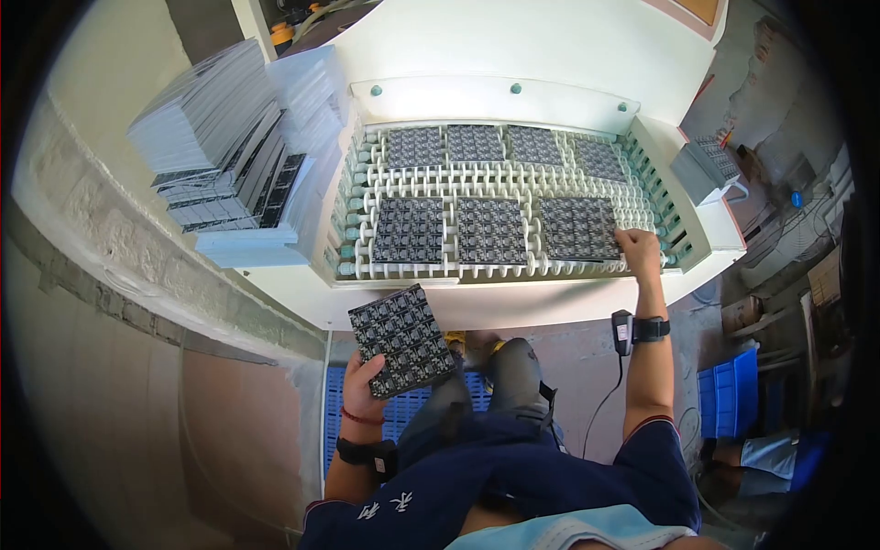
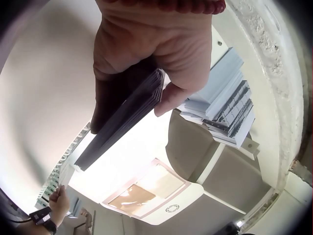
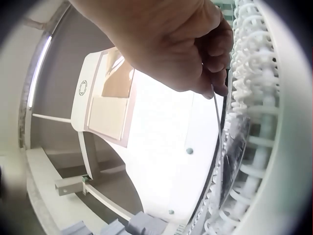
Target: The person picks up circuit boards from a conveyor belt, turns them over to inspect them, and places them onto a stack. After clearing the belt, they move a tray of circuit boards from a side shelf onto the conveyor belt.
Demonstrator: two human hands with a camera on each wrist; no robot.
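My left hand [image 1: 364, 378] holds a small stack of dark circuit board panels [image 1: 401, 339] in front of the machine. In the left wrist view, thumb and fingers grip the stack [image 2: 122, 120] from both sides, its layered edges showing. At the machine's front right, my right hand [image 1: 640, 251] pinches the right edge of a single circuit board panel [image 1: 579, 227] over the white rollers. The right wrist view shows this panel edge-on [image 3: 218, 129] between thumb and fingertips, close over the rollers [image 3: 252, 161]. Two more panels [image 1: 409, 230] lie to its left in the front row.
Farther back on the rollers lies a row of several panels [image 1: 475, 144]. Tall stacks of boards and pale blue sheets [image 1: 215, 119] stand at the machine's left. A grey rack [image 1: 704, 174] is on its right side, with a blue crate [image 1: 729, 394] below. A cable [image 1: 600, 408] hangs from my right wrist.
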